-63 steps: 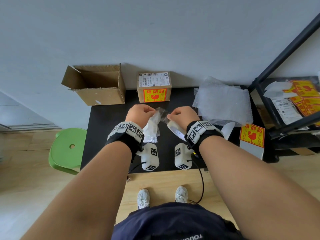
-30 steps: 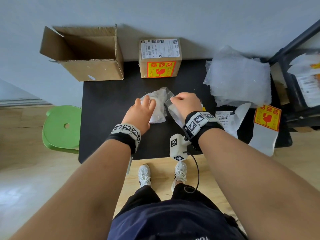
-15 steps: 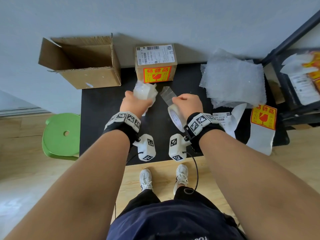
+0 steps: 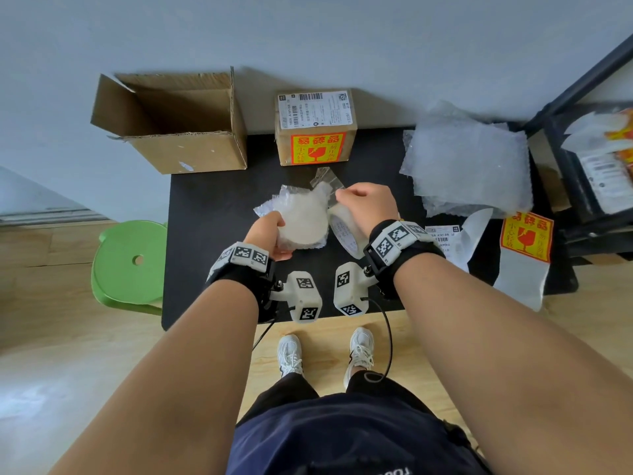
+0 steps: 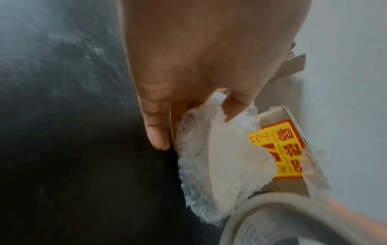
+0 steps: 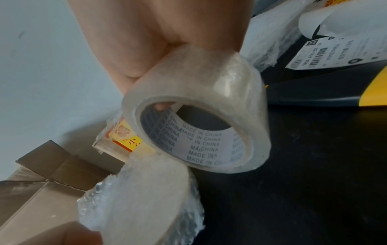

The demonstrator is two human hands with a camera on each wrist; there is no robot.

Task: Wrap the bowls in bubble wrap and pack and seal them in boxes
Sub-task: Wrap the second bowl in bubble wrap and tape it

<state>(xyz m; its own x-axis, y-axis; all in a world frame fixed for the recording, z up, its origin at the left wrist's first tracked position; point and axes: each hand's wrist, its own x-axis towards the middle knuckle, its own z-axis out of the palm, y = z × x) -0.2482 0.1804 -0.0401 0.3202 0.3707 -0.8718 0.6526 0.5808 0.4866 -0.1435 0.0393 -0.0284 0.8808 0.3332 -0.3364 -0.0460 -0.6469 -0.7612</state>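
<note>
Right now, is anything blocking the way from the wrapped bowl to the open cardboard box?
Nothing visible. The left hand holds the wrapped bowl above the black table; the open box stands apart, back-left.

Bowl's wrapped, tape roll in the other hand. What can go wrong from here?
1. The pulled-out tape strip hangs loose above the tape roll; it may fold onto itself before it reaches the wrap.
2. The left hand grips the wrapped bowl only at one edge, tilted; it might slip or the bubble wrap might spring open.
3. The right hand holds roll and strip together, so placement could be off.
</note>
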